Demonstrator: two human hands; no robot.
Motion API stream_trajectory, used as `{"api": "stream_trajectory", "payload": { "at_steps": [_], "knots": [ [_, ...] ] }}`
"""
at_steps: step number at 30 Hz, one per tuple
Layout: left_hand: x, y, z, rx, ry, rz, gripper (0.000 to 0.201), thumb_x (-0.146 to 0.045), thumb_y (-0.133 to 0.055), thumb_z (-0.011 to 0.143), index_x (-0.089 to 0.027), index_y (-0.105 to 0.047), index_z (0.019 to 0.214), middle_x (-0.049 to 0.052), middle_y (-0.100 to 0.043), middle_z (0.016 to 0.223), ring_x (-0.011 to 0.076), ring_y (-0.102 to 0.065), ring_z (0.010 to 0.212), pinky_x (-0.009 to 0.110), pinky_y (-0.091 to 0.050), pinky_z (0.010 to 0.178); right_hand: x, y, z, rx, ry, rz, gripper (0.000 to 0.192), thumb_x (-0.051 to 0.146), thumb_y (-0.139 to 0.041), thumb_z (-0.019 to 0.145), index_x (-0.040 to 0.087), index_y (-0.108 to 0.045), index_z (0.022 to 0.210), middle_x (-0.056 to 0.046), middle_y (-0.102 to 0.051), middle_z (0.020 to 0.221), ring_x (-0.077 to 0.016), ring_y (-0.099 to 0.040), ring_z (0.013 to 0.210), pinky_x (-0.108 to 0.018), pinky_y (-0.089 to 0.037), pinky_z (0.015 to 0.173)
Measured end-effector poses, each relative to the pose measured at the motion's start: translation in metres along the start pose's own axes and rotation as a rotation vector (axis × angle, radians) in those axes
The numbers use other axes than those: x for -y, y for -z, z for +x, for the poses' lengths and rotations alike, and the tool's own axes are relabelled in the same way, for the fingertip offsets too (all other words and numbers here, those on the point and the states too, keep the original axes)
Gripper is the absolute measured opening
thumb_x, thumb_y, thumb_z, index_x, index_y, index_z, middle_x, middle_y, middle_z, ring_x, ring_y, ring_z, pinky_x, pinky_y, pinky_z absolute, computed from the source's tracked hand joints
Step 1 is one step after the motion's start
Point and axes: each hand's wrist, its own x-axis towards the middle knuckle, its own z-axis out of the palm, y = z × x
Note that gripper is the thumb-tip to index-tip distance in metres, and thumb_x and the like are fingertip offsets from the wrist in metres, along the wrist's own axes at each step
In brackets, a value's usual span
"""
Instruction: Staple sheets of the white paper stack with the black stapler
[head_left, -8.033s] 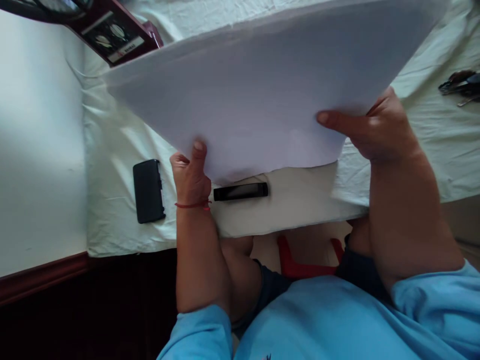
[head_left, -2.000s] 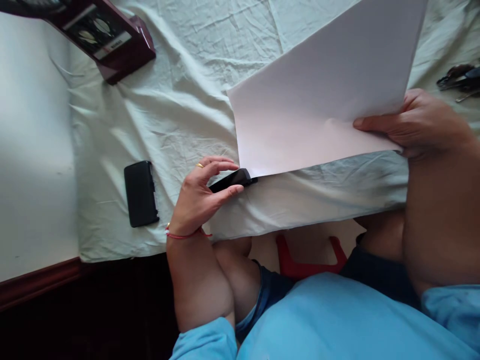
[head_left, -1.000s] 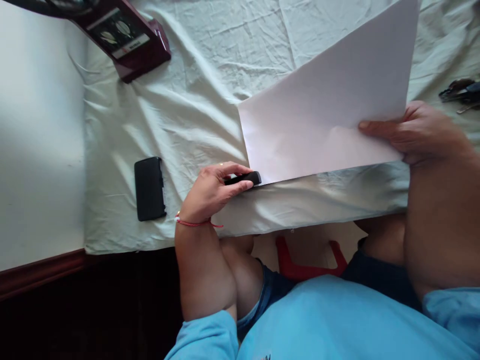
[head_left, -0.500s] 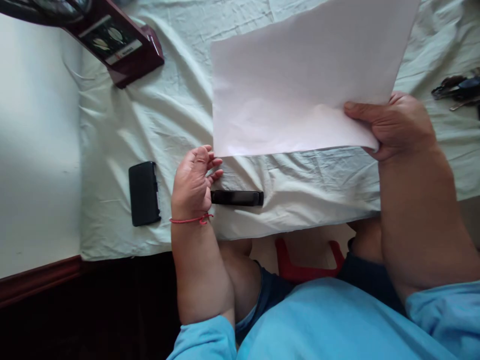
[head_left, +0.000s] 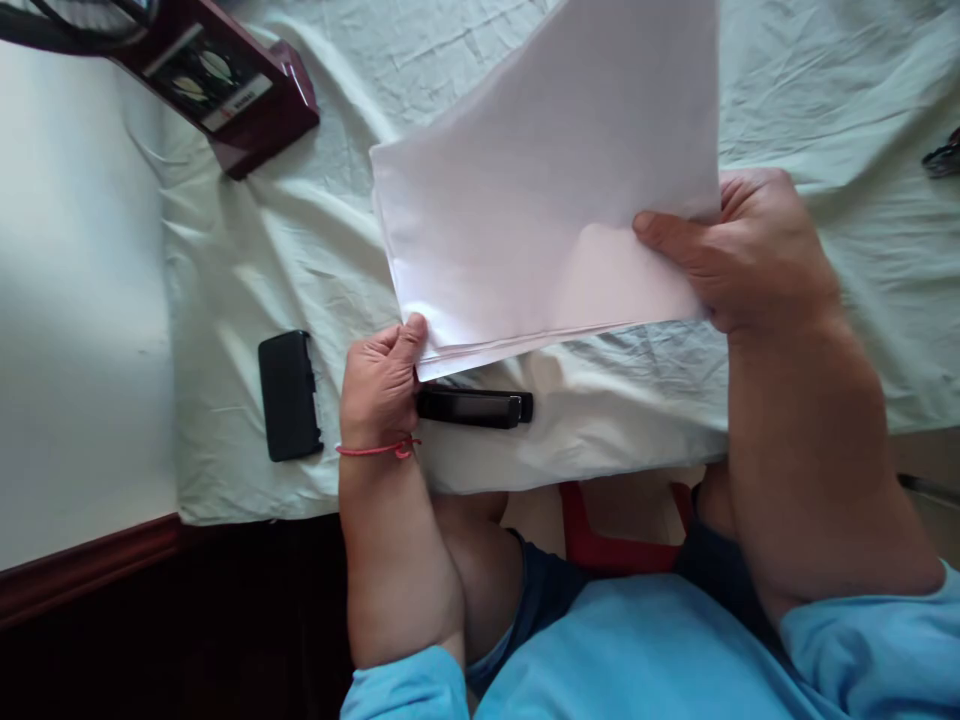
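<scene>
A small stack of white paper sheets [head_left: 510, 220] is held up, tilted, over the cloth, its lower edges slightly fanned at the left corner. My left hand [head_left: 381, 385], with a red thread on the wrist, pinches the lower left corner, thumb on top. On the right side my right hand [head_left: 757, 250] grips the sheets, thumb across the front and the other fingers hidden behind. Just below the paper is a black stapler [head_left: 476, 407]; its left end disappears behind my left hand, and I cannot tell whether that hand touches it.
A black rectangular case [head_left: 289, 395] lies to the left. Behind it stands a dark red fan base [head_left: 262, 105] near the white wall [head_left: 75, 300]. Wrinkled pale green cloth [head_left: 832, 330] covers the surface. Dark keys-like items [head_left: 943, 155] sit at the far right edge.
My left hand has closed on the paper's lower left corner. The right hand and the sheets have moved left, and the corner has come down, showing several layers.
</scene>
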Motion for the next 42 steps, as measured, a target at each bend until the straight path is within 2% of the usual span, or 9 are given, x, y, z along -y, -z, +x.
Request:
{"api": "stream_trajectory", "payload": {
  "at_steps": [6, 11, 15, 23, 27, 31, 35, 37, 42],
  "knots": [
    [-0.006, 0.003, 0.001, 0.090, -0.003, -0.007, 0.062, -0.063, -0.108, 0.065, -0.026, -0.059, 0.076, -0.006, -0.054, 0.061, 0.0083, -0.037, 0.049, 0.027, -0.022, 0.044, 0.008, 0.000, -0.004, 0.001, -0.029, -0.021, 0.027, 0.015, -0.082, 0.097, 0.016, -0.071, 0.072, 0.002, -0.054, 0.071, -0.0023, -0.044, 0.059, -0.011, -0.033, 0.046],
    [-0.003, -0.004, 0.003, 0.023, -0.011, -0.037, 0.072, -0.075, -0.106, 0.066, -0.025, -0.055, 0.070, -0.007, -0.048, 0.057, 0.0067, -0.037, 0.047, 0.024, -0.021, 0.041, 0.013, 0.000, -0.006, -0.026, -0.078, -0.043, 0.035, 0.012, -0.079, 0.099, 0.015, -0.065, 0.068, 0.002, -0.053, 0.069, -0.0030, -0.048, 0.062, -0.013, -0.036, 0.051],
    [-0.002, -0.009, 0.007, -0.035, 0.008, -0.143, 0.071, -0.084, -0.097, 0.079, -0.025, -0.057, 0.075, -0.006, -0.049, 0.060, 0.0076, -0.041, 0.047, 0.023, -0.023, 0.037, 0.002, 0.001, 0.000, -0.021, -0.029, -0.018, 0.027, 0.014, -0.082, 0.098, 0.013, -0.072, 0.073, 0.003, -0.059, 0.071, -0.0026, -0.049, 0.062, -0.013, -0.035, 0.052],
    [0.000, -0.010, 0.010, -0.097, 0.003, -0.083, 0.041, -0.037, -0.097, 0.088, -0.022, -0.063, 0.071, -0.007, -0.050, 0.058, 0.0057, -0.037, 0.045, 0.019, -0.027, 0.040, -0.014, 0.006, 0.009, 0.055, 0.086, 0.068, 0.035, 0.025, -0.089, 0.098, 0.011, -0.069, 0.072, 0.005, -0.059, 0.068, 0.0007, -0.051, 0.060, -0.007, -0.037, 0.050],
    [0.004, -0.009, 0.012, -0.031, -0.033, -0.073, 0.058, -0.055, -0.098, 0.090, -0.023, -0.057, 0.065, -0.007, -0.040, 0.052, 0.0069, -0.030, 0.044, 0.022, -0.024, 0.039, -0.017, 0.009, 0.010, 0.101, 0.070, 0.121, 0.033, 0.032, -0.092, 0.096, 0.011, -0.075, 0.077, 0.004, -0.067, 0.072, -0.0005, -0.056, 0.062, -0.008, -0.042, 0.051],
    [0.011, -0.010, 0.018, -0.050, -0.046, -0.189, 0.064, -0.075, -0.101, 0.081, -0.024, -0.063, 0.072, -0.007, -0.042, 0.053, 0.0071, -0.028, 0.043, 0.026, -0.022, 0.037, -0.024, 0.009, 0.014, 0.101, 0.070, 0.234, 0.035, 0.039, -0.103, 0.084, 0.013, -0.080, 0.084, 0.004, -0.077, 0.082, -0.0016, -0.061, 0.062, -0.010, -0.047, 0.051],
    [0.015, -0.009, 0.020, -0.075, -0.070, -0.226, 0.062, -0.064, -0.113, 0.062, -0.022, -0.069, 0.074, -0.006, -0.052, 0.060, 0.0079, -0.043, 0.051, 0.022, -0.037, 0.045, -0.026, 0.009, 0.016, 0.086, 0.068, 0.230, 0.034, 0.037, -0.106, 0.081, 0.013, -0.081, 0.085, 0.004, -0.078, 0.080, -0.0025, -0.063, 0.059, -0.010, -0.048, 0.048],
    [0.017, -0.007, 0.019, -0.088, -0.073, -0.218, 0.057, -0.058, -0.112, 0.063, -0.021, -0.069, 0.075, -0.004, -0.059, 0.066, 0.0085, -0.050, 0.056, 0.021, -0.042, 0.050, -0.026, 0.009, 0.015, 0.087, 0.074, 0.240, 0.033, 0.036, -0.105, 0.083, 0.013, -0.082, 0.085, 0.004, -0.079, 0.080, -0.0021, -0.063, 0.059, -0.010, -0.050, 0.050],
    [0.019, -0.006, 0.018, -0.038, -0.026, -0.181, 0.061, -0.070, -0.103, 0.075, -0.024, -0.063, 0.075, -0.006, -0.049, 0.061, 0.0096, -0.038, 0.050, 0.026, -0.030, 0.044, -0.024, 0.010, 0.014, 0.122, 0.057, 0.245, 0.038, 0.041, -0.107, 0.081, 0.013, -0.080, 0.082, 0.005, -0.078, 0.078, -0.0019, -0.062, 0.058, -0.010, -0.048, 0.048]
  ]
}}
